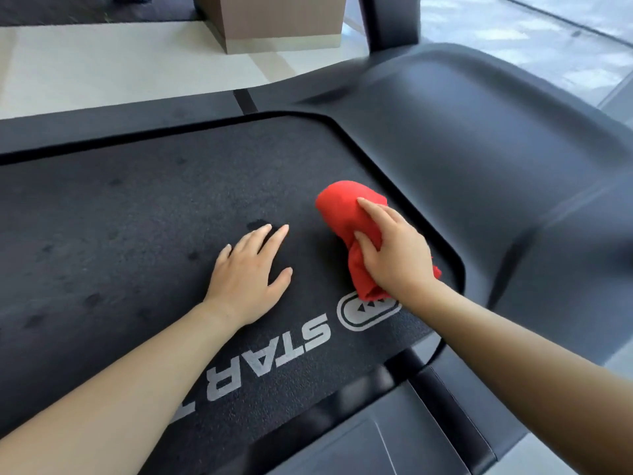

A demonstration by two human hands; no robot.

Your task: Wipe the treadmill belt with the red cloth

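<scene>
We are looking at a treadmill belt (137, 217) that is showing a matt black, grainy, pebbled surface, rubbery in look, with darker blotches dulling it in places. The lettering (313, 332) is sitting on it as flat pale grey print. The red cloth (346, 214) is appearing soft and matt, creasing into loose folds. We are seeing the motor cover (479, 138) as smooth dark plastic carrying a faint satin sheen, the side rail (102, 128) likewise. The floor (102, 63) is looking pale, smooth and slightly glossy
</scene>
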